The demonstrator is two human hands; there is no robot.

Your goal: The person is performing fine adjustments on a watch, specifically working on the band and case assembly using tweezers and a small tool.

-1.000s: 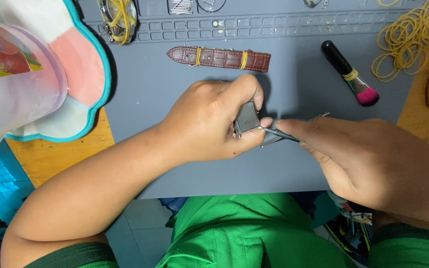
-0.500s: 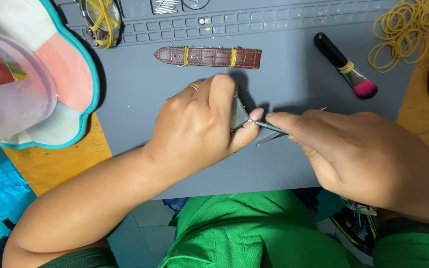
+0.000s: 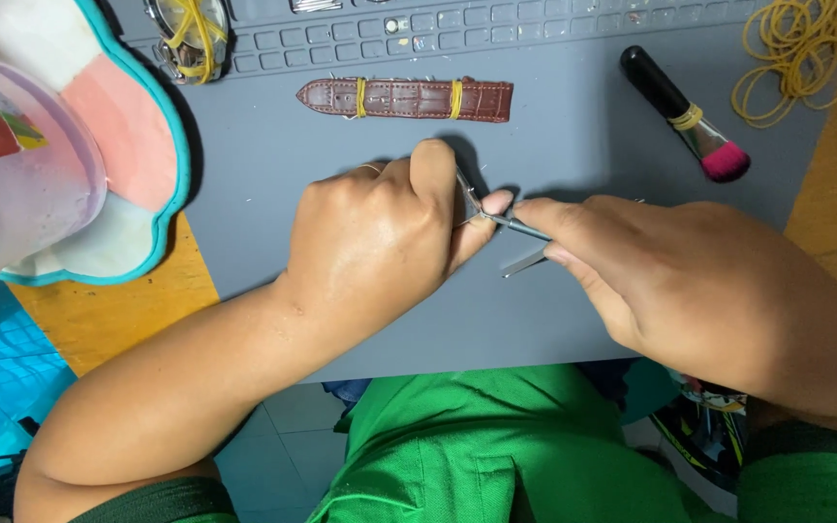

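My left hand point(image 3: 380, 242) is closed around a small metal watch part point(image 3: 466, 197), pinched between thumb and forefinger and mostly hidden by the fingers. My right hand point(image 3: 690, 281) grips thin metal tweezers point(image 3: 525, 230) whose tip touches that part at my left thumb. Both hands hover over a grey work mat point(image 3: 554, 145). A brown leather watch strap point(image 3: 405, 99), bound with two yellow rubber bands, lies flat on the mat just beyond my left hand.
A black-handled brush with pink bristles point(image 3: 685, 116) lies at the right of the mat. Loose yellow rubber bands point(image 3: 796, 53) pile at the top right. A watch wrapped in yellow bands point(image 3: 189, 39) sits top left. A clear plastic tub point(image 3: 21, 184) rests on a pink, teal-edged pad at left.
Both hands have shifted slightly up and left together. The tweezers' tip stays at the small part in my left hand's fingers.
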